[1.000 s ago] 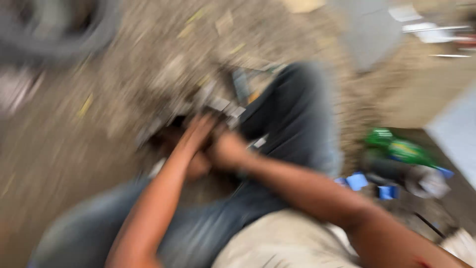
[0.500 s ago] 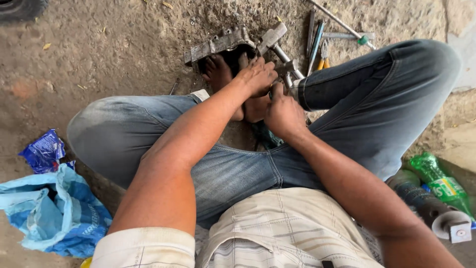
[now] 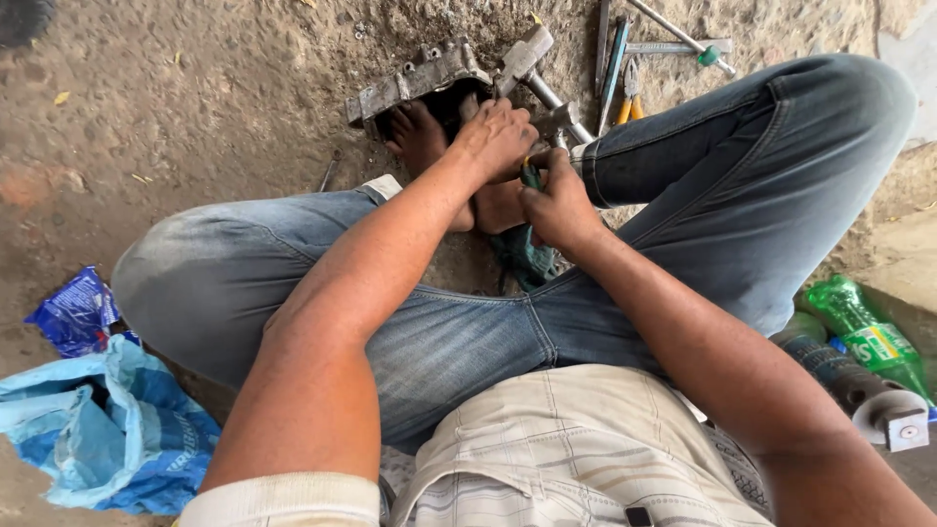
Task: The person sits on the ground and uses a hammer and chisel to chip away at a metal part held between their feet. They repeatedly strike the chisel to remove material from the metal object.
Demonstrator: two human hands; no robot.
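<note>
- Nearest the camera, a striped cream shirt [image 3: 576, 459] fills the bottom edge, and both bare forearms reach forward over crossed legs in blue jeans [image 3: 468, 342].
- A crumpled blue plastic bag [image 3: 107, 429] lies on the ground at the lower left, with a smaller dark blue wrapper [image 3: 73, 312] just beyond it.
- At the lower right, a green plastic bottle [image 3: 869, 337] lies beside a dark cylindrical tool with a white end [image 3: 859, 385].
- The right hand [image 3: 558, 203] is curled closed around the green handle of a tool [image 3: 527, 256], which stands between the legs; its working end is hidden.
- The left hand [image 3: 498, 137] sits just above, fingers bent and closed over something at the same spot; what they grip cannot be told.
- A bare foot [image 3: 422, 137] presses against a grey cast-metal part [image 3: 420, 80] lying on the dirt, just beyond the hands.
- A hammer [image 3: 532, 63] rests touching that part's right end.
- Farthest off, pliers with yellow handles [image 3: 630, 98] and long metal rods [image 3: 683, 41] lie on the ground.
</note>
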